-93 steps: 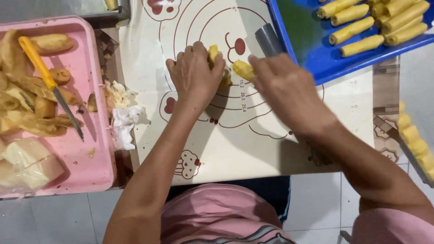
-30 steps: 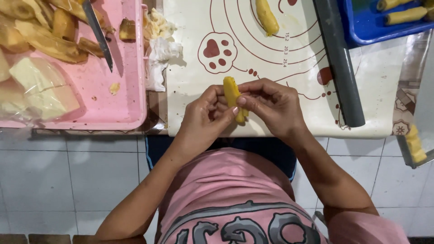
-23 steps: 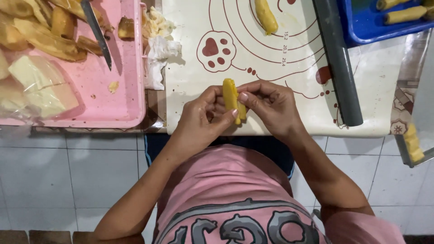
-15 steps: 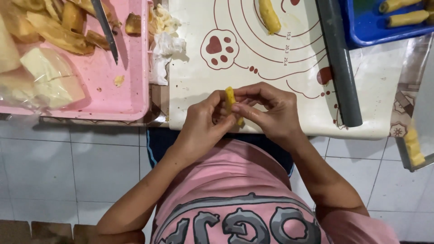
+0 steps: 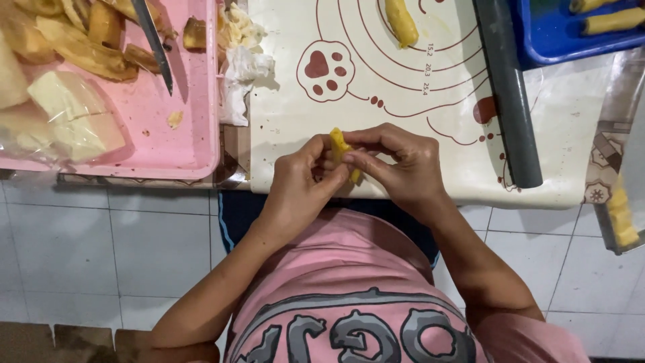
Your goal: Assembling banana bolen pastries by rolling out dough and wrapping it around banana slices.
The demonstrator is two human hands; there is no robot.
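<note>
left hand point(image 5: 299, 188) + right hand point(image 5: 403, 168): both pinching small yellow dough roll point(image 5: 341, 151) | over cream silicone baking mat point(image 5: 376, 81) edge

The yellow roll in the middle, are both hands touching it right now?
Touching. The head view shows the left hand and the right hand both pinching the yellow roll between their fingers, no gap showing.

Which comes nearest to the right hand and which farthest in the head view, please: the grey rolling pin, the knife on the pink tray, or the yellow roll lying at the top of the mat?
1. Grey rolling pin, to the right of the right hand.
2. Yellow roll, up at the mat's top edge.
3. Knife, far left on the pink tray.
</note>
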